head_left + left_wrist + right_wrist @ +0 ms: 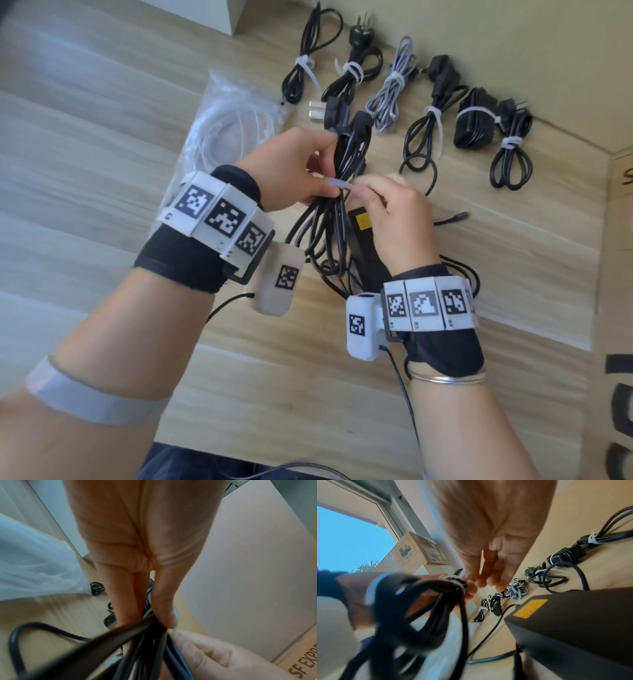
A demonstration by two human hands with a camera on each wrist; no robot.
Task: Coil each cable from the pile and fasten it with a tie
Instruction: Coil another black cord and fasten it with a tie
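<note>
The coiled black power cable [337, 192] hung above the floor's middle, your left hand [294, 171] gripping it while your right hand [394, 212] pinched the white zip tie [339, 184]; fastening was underway, likely needing threading and tightening next.

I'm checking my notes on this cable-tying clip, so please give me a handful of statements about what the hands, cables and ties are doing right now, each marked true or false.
1. The left hand grips a coiled bundle of black cable. True.
2. The right hand rests flat on the light wooden table. False: it pinches a white plastic zip tie at the bundle.
3. Several tied cable bundles lie in a row at the far edge, one a grey-and-white braided cable. True.
4. The black power brick with a yellow label is held up in the air. False: it lies on the table under the hands.
5. The clear plastic bag of white ties lies right of the tied bundles. False: it lies to their left.
</note>
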